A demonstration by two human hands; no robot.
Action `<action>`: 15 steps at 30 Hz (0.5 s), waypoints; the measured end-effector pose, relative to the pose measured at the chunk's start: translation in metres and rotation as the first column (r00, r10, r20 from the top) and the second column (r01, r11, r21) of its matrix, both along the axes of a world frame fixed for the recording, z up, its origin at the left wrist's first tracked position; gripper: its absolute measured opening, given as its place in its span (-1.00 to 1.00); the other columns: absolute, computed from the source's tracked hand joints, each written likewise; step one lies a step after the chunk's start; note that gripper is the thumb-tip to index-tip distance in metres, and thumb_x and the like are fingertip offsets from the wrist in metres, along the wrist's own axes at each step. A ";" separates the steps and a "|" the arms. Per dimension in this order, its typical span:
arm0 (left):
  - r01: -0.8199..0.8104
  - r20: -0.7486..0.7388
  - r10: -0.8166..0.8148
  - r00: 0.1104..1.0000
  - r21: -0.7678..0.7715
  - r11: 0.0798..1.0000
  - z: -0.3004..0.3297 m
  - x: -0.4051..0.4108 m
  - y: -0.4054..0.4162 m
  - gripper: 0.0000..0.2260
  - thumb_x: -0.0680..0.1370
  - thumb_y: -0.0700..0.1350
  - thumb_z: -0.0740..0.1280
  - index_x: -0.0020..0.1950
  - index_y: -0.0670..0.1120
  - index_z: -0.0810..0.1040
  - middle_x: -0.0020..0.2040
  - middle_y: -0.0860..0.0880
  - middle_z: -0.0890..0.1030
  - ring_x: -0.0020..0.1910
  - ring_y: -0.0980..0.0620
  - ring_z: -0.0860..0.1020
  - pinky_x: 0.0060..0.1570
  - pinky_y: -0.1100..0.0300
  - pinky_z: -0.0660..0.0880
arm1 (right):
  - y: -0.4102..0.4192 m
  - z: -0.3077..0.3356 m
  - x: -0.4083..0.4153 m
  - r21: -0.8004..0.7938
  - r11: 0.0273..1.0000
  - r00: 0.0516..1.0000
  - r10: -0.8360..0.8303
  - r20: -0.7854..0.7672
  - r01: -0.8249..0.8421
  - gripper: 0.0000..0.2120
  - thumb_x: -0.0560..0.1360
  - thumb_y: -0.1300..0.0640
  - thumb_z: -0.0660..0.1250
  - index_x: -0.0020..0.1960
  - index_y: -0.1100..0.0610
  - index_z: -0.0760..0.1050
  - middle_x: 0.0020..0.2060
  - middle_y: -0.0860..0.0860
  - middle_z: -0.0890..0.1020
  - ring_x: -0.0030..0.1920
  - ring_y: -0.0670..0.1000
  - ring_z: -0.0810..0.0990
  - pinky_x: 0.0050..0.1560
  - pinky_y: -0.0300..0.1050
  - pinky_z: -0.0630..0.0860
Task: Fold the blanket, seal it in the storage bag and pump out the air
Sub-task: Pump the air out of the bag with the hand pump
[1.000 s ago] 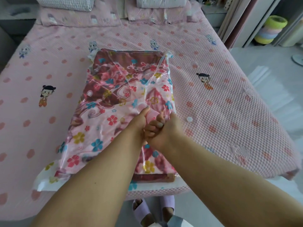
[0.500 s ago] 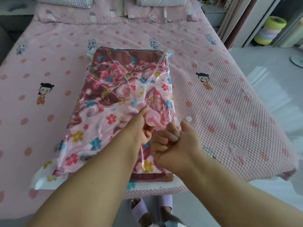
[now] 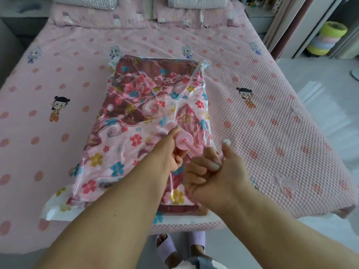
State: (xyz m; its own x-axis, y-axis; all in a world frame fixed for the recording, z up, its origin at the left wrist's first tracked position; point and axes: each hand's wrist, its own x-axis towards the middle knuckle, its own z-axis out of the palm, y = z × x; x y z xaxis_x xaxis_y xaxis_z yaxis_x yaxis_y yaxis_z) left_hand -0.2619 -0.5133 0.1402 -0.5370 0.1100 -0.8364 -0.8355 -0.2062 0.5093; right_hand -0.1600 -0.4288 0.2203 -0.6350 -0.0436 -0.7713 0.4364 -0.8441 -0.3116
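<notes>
A: What lies on the left side?

B: The bed (image 3: 58, 152), spread with a pink dotted cover bearing small cartoon figures. Pillows (image 3: 87, 2) sit along its far end.

A: And the middle?

B: The storage bag (image 3: 124, 152), clear plastic, lies flat on the bed with the folded floral blanket (image 3: 147, 98) inside it. Its near edge reaches the bed's front edge.

A: The hands?

B: The left hand (image 3: 171, 152) is curled around the body of the pink pump (image 3: 184, 139), which stands on the bag's near right part. The right hand (image 3: 211, 171) is clenched just beside it, at the end of the pump's thin rod; I think it grasps the handle, though the fingers hide it. A small white round piece (image 3: 226, 141) lies on the cover by the right thumb.

A: Further right?

B: Pale floor (image 3: 330, 94), then a stack of coloured rings (image 3: 328, 38) beside the wardrobe (image 3: 303, 22). Below the bed's edge, feet in lilac slippers (image 3: 167, 249) show.
</notes>
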 end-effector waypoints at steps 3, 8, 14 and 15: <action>0.090 -0.016 -0.089 0.996 0.067 0.994 0.008 0.001 0.000 -0.55 0.53 0.26 0.25 -0.27 -0.12 0.52 -0.55 0.01 0.53 -0.60 0.13 0.50 -0.51 0.36 0.43 | -0.012 -0.017 -0.041 0.072 0.997 0.999 -0.016 0.038 0.014 -0.38 0.56 -0.31 -0.03 -0.51 0.07 0.18 -0.59 -0.06 0.20 -0.55 -0.05 0.19 -0.52 -0.29 0.11; 0.098 -0.040 -0.100 0.994 -0.036 0.994 0.002 0.004 -0.001 -0.58 0.50 0.27 0.29 -0.24 -0.09 0.53 -0.54 0.02 0.50 -0.63 0.15 0.41 -0.58 0.34 0.26 | -0.006 -0.009 -0.005 -0.059 0.998 0.999 0.005 -0.038 -0.007 -0.42 0.56 -0.26 0.02 -0.50 0.08 0.16 -0.56 -0.05 0.24 -0.50 -0.05 0.23 -0.43 -0.25 0.11; 0.100 -0.039 -0.099 0.994 0.013 0.995 0.002 0.000 -0.001 -0.47 0.53 0.27 0.23 -0.37 -0.12 0.62 -0.53 0.04 0.52 -0.67 0.18 0.39 -0.60 0.39 0.32 | -0.013 -0.010 -0.034 0.009 0.999 0.999 -0.032 0.019 0.032 -0.45 0.54 -0.23 0.11 -0.49 0.07 0.19 -0.60 -0.05 0.28 -0.55 -0.03 0.27 -0.47 -0.26 0.17; 0.112 -0.057 -0.108 0.993 0.058 0.992 0.002 0.001 -0.002 -0.41 0.56 0.26 0.20 -0.50 -0.10 0.56 -0.60 0.06 0.47 -0.65 0.19 0.38 -0.55 0.39 0.34 | -0.017 -0.014 -0.045 0.056 0.998 1.000 -0.003 0.029 0.001 -0.44 0.55 -0.23 0.09 -0.50 0.07 0.18 -0.60 -0.04 0.30 -0.55 -0.02 0.29 -0.46 -0.25 0.19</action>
